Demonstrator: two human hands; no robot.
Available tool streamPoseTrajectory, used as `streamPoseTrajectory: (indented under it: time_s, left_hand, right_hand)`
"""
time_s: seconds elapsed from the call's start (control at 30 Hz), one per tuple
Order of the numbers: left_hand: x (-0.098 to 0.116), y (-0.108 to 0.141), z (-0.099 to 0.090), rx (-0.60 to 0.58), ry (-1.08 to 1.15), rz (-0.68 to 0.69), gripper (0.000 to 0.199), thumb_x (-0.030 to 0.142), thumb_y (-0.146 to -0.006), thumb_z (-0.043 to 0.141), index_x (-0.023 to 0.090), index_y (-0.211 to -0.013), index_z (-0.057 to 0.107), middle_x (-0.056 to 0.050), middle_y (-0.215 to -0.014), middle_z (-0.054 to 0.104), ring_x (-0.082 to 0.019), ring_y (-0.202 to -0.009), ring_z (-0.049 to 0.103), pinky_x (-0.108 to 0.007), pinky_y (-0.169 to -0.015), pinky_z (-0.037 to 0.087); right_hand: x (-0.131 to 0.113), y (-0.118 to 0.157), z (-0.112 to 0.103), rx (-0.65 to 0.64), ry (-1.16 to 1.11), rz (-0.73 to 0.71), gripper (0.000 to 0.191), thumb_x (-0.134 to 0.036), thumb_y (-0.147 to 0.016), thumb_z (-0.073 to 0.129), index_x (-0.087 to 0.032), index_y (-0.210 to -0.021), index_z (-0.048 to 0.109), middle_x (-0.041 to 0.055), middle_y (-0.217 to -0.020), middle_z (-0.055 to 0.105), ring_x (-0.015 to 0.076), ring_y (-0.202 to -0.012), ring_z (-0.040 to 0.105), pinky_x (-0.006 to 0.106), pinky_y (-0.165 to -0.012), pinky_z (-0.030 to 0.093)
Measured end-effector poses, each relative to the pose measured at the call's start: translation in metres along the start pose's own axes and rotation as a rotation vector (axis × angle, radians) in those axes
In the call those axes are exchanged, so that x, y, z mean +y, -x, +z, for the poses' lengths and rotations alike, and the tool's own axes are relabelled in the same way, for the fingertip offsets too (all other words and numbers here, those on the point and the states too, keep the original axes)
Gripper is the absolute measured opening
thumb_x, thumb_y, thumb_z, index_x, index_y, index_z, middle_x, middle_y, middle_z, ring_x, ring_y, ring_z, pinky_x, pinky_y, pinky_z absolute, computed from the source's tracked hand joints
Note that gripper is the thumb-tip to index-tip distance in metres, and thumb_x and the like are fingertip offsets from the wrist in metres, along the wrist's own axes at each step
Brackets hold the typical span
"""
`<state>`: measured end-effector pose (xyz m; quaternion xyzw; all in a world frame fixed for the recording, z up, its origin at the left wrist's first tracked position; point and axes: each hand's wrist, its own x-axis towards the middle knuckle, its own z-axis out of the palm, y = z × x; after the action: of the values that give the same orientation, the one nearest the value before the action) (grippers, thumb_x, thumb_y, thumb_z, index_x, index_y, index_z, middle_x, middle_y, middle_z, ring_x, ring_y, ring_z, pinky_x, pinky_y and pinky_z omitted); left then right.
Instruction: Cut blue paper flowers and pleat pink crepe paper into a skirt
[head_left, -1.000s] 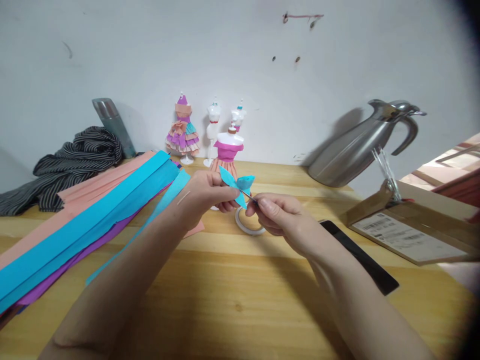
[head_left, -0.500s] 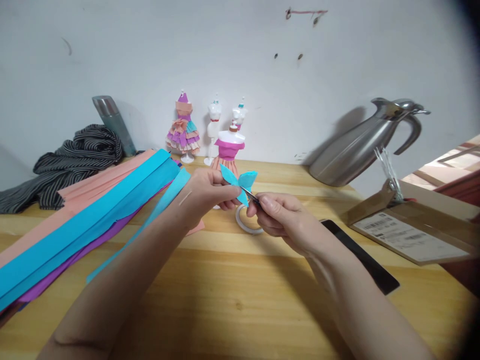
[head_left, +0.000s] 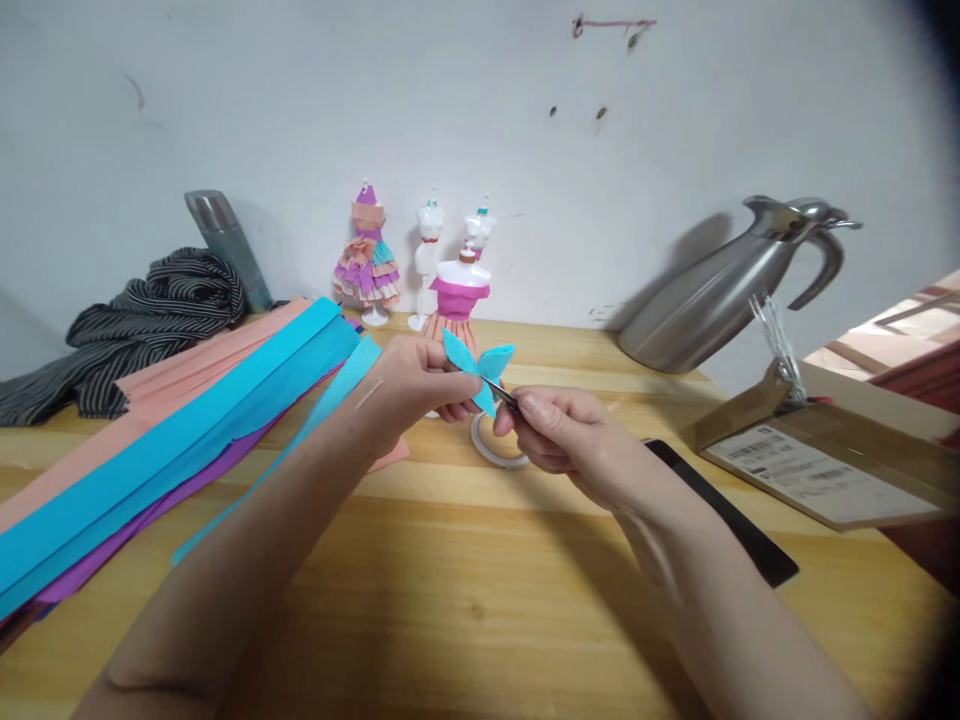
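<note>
Head | left hand [head_left: 416,385]: pinching turquoise petals [head_left: 496,361] at fingertips | right hand [head_left: 561,428]: gripping slim tool [head_left: 499,391]

On the table [head_left: 480,600], paper strips [head_left: 180,450] lie left and a box [head_left: 862,435] right. Behind the tape roll [head_left: 491,459], mannequins [head_left: 460,273] stand near the wall [head_left: 300,100].

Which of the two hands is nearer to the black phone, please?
Right. The right hand is just left of the phone; the left hand is farther left.
</note>
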<state>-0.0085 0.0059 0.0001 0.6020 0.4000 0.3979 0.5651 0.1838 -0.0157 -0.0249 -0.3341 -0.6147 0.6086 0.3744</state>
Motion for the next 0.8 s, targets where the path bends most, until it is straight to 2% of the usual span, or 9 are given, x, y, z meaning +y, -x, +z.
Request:
streamPoseTrajectory:
  time_s: [0.8]
  left_hand:
    - [0.0071, -0.0002, 0.0003, -0.015, -0.041, -0.060, 0.007, 0.018, -0.061, 0.067, 0.012, -0.058, 0.068, -0.002, -0.051, 0.064, -0.011, -0.051, 0.058, -0.020, -0.052, 0.046]
  right_hand:
    - [-0.0017, 0.0005, 0.0012, -0.022, 0.034, -0.003, 0.045, -0.057, -0.084, 0.059, -0.015, -0.071, 0.057, -0.0106, -0.046, 0.026, 0.0054, -0.041, 0.014, 0.024, -0.041, 0.009]
